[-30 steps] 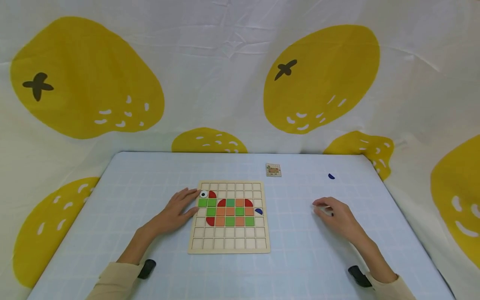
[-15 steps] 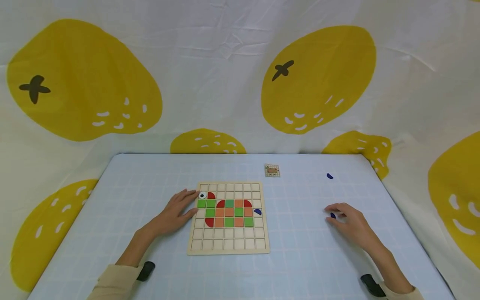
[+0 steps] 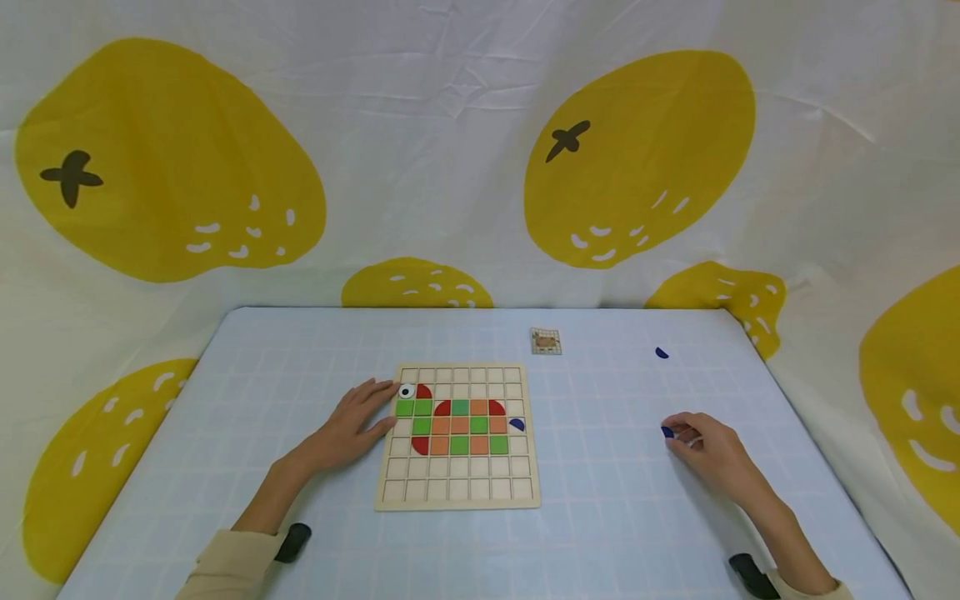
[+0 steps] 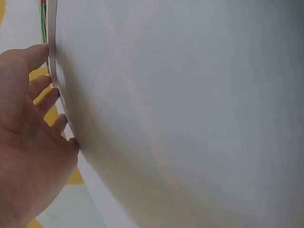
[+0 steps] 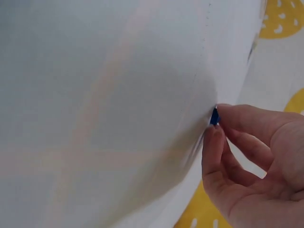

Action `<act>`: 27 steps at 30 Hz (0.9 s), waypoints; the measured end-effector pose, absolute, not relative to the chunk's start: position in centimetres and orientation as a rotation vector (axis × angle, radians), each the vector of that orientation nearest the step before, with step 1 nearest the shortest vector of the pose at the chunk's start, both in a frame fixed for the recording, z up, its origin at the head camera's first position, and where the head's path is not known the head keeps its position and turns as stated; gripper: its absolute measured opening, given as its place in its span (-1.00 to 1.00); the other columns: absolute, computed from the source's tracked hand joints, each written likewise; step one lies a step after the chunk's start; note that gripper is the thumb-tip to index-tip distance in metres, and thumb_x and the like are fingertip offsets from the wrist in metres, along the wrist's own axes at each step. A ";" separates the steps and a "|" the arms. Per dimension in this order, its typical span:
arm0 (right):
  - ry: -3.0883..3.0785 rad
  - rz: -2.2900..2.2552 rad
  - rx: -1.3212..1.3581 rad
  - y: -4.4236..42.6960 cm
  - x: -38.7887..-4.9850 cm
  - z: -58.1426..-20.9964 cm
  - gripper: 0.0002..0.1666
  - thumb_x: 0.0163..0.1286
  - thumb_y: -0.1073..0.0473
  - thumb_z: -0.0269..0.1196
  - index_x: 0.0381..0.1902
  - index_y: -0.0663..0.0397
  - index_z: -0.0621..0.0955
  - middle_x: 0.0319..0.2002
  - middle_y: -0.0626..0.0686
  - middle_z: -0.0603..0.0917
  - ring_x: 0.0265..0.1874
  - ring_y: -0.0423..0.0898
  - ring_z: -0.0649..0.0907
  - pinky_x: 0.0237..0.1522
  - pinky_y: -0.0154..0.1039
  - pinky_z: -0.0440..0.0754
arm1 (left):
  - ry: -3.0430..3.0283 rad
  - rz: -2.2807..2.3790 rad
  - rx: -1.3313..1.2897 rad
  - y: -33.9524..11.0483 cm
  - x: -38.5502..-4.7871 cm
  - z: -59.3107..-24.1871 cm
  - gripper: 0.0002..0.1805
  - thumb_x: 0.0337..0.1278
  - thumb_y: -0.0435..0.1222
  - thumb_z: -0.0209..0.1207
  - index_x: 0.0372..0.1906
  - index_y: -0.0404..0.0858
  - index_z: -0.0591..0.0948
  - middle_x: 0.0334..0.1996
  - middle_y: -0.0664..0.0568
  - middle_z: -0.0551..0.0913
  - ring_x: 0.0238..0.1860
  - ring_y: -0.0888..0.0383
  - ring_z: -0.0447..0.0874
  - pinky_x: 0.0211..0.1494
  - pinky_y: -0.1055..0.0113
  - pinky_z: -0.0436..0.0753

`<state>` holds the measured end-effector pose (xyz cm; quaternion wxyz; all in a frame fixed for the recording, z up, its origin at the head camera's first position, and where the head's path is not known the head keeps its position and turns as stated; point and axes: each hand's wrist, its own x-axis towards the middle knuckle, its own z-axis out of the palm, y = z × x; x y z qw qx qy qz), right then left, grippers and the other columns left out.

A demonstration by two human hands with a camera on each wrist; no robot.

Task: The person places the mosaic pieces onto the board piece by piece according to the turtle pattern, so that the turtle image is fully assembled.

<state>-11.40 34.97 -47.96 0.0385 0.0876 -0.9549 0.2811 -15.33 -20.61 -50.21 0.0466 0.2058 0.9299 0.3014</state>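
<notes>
My left hand (image 3: 347, 429) rests at the left edge of a wooden grid board (image 3: 459, 490), its extended fingers and thumb touching the rim. Green, orange and red tiles (image 3: 459, 425) fill several cells, with a round eye piece (image 3: 407, 391) at the upper left. One blue half-round piece (image 3: 517, 425) lies in a cell near the board's right side. Right of the board, my right hand (image 3: 712, 454) pinches another blue half-round piece (image 3: 667, 432) between thumb and fingertips; in the right wrist view this blue piece (image 5: 214, 117) is close to the cloth.
A further blue half-round piece (image 3: 662, 353) lies towards the back right of the table. Behind the board is a small picture card (image 3: 546, 341). A pale checked cloth (image 3: 600, 533) covers the table, and a patterned curtain (image 3: 427, 167) hangs behind it.
My right hand has moved right and slightly towards me, away from the board, with the blue half-round piece now plainly visible at its fingertips. My left hand keeps its place on the board's edge.
</notes>
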 end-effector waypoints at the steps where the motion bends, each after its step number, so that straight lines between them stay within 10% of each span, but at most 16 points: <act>1: -2.945 0.865 0.257 35.0 -11.5 -47.9 -0.73 0.25 0.42 0.43 -0.08 0.27 0.69 -0.24 0.06 0.71 -0.30 -0.05 0.69 -0.29 -0.33 0.66 | 2.837 0.922 0.629 -20.6 -15.3 -50.2 -0.35 0.52 -0.15 0.15 0.56 -0.25 0.31 0.53 -0.22 0.27 0.58 -0.33 -0.03 0.52 -0.37 0.03; 27: -2.971 0.810 0.221 34.4 -12.1 -48.0 -0.85 0.33 0.41 0.37 -0.14 0.28 0.69 -0.30 0.05 0.68 -0.32 -0.05 0.61 -0.31 -0.32 0.63 | 2.839 0.919 0.631 -20.6 -15.3 -50.4 -0.35 0.52 -0.14 0.15 0.57 -0.24 0.31 0.53 -0.20 0.27 0.59 -0.31 -0.04 0.53 -0.36 0.03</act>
